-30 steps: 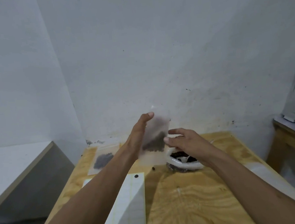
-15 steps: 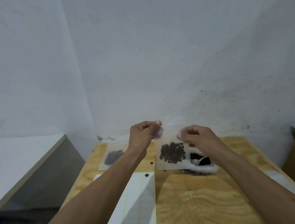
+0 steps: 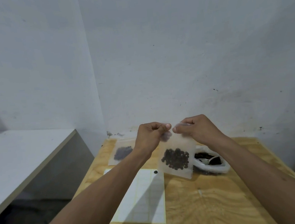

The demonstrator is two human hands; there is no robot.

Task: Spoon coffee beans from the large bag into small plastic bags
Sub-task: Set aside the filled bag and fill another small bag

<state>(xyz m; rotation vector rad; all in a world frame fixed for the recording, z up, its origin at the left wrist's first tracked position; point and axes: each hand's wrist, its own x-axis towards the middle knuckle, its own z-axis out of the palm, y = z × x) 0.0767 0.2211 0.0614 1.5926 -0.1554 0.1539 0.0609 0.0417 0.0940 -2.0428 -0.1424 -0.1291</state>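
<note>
small plastic bag [image 3: 177,155] of coffee beans held above table [image 3: 213,204], left hand [image 3: 149,135] and right hand [image 3: 195,128] fingers pinching its top edge

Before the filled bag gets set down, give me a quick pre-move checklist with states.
1. Left hand pinches the top edge of the small bag: ok.
2. Right hand pinches the same top edge: ok.
3. Coffee beans settled in the bag's lower half, none seen falling: ok.
4. Top of the bag sealed: cannot tell, fingers cover it.
5. Table clean of strays: not ok, one loose bean lies on the white sheet.
6. Bare wood beside the filled bag already lying at the table's far left: cannot tell, the left arm covers it.
</note>
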